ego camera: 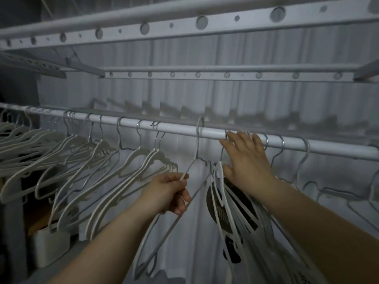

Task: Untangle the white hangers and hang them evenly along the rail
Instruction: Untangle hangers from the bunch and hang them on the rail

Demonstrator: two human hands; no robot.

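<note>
Roughly half spaced along rail (176,131), 9 o'clock side. Gripping single hanger (197,144) at centre, left hand (168,193) fingers curled. Pressing tangled clump (235,214), 3 o'clock, right hand (248,162) fingers straight; probably knotted, left to separate.

Left hand (170,191) and right hand (246,162) bare. Both forearms bare up to the frame edge, left at 7 o'clock, right at 4 o'clock.

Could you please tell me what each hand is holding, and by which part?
The left hand grips one white hanger by its sloping shoulder arm. The right hand holds nothing; its straight fingers press against the hooks of the bunched hangers.
</note>
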